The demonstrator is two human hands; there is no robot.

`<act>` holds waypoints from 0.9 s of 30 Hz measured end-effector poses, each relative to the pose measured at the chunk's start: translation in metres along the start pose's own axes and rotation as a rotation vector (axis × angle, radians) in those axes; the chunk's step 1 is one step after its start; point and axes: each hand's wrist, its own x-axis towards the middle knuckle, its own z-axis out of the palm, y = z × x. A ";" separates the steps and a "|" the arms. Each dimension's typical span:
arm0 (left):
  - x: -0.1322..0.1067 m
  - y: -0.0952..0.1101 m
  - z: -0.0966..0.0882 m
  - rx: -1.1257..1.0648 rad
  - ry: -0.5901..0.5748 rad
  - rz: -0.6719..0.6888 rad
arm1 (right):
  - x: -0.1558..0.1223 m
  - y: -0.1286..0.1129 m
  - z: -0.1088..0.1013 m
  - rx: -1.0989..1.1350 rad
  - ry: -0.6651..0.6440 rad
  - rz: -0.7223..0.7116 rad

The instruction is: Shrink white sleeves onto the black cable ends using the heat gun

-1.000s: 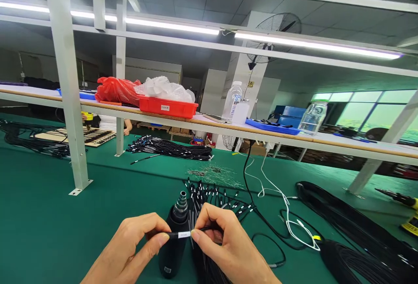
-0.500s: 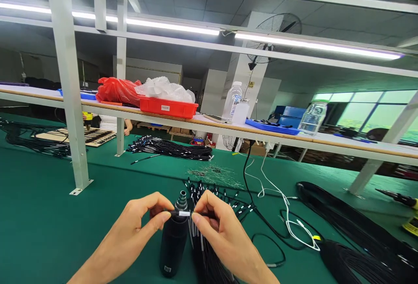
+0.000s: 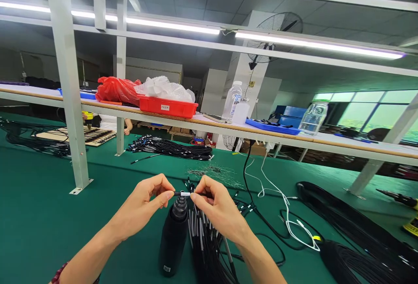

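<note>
A black cable with a white sleeve or label [image 3: 185,194] is stretched level between my two hands. My left hand [image 3: 146,203] pinches its left end between thumb and fingers, and my right hand [image 3: 217,205] pinches it just right of the white part. Directly below stands an upright black heat gun [image 3: 173,242], its stepped metal nozzle [image 3: 179,207] pointing up; the cable crosses at the nozzle's mouth, and whether they touch I cannot tell. Beside the gun lies a bundle of black cables with grey and white marked ends [image 3: 209,249], partly behind my right hand.
Behind are another cable bundle [image 3: 170,147] and scattered thin wire bits [image 3: 215,172] on the green mat [image 3: 130,258]. White cords [image 3: 287,218] and black cable coils [image 3: 352,227] lie right. A shelf holds a red bin [image 3: 168,108]. A co-worker's arm [image 3: 128,126] shows far left.
Both hands have raised the cable, from in front of the heat gun's nozzle base up to its mouth. More of my left forearm now shows. The heat gun stands in the same place.
</note>
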 end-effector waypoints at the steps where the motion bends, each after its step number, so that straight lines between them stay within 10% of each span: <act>1: 0.002 -0.003 0.000 0.010 0.002 0.004 | 0.002 0.003 0.000 -0.006 0.002 -0.002; 27: 0.020 -0.016 -0.003 0.084 0.061 0.034 | 0.011 0.019 -0.004 -0.116 -0.020 -0.007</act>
